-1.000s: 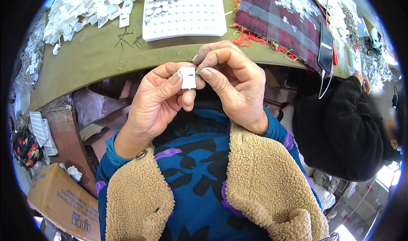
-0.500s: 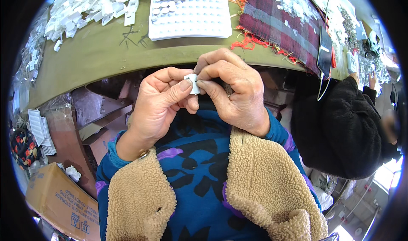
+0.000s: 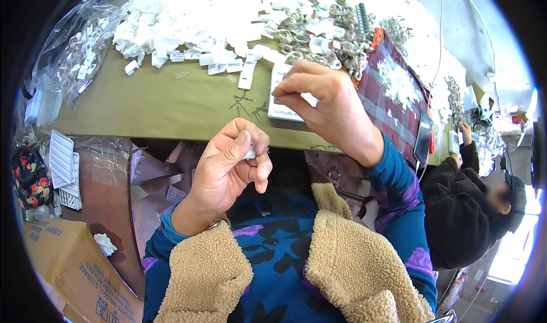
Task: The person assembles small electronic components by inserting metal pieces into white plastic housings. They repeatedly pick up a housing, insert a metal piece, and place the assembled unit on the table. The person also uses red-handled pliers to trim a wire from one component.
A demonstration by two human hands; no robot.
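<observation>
My left hand (image 3: pixel 231 158) is closed in front of my chest, just off the table's near edge. Between its thumb and fingers sits a small white plastic piece (image 3: pixel 250 151), mostly hidden by the fingers. My right hand (image 3: pixel 333 98) is stretched out over a white tray (image 3: pixel 283 114) with rows of round hollows, covering much of it. Its thumb and fingertips come together in a pinch above the tray's left part. Whatever those fingertips hold, if anything, is too small to make out.
A heap of white plastic pieces (image 3: pixel 165 29) spreads across the green table (image 3: pixel 171 98). Metal parts (image 3: pixel 342 32) lie behind the tray. To the right are a plaid cloth (image 3: pixel 390 118) and a phone (image 3: pixel 423 138). A person in dark clothes (image 3: pixel 470 209) sits at right; a cardboard box (image 3: pixel 85 266) stands lower left.
My right hand has left the white piece and reached forward to the tray. The left hand keeps the piece, now turned and more covered. The view has shifted, showing more table.
</observation>
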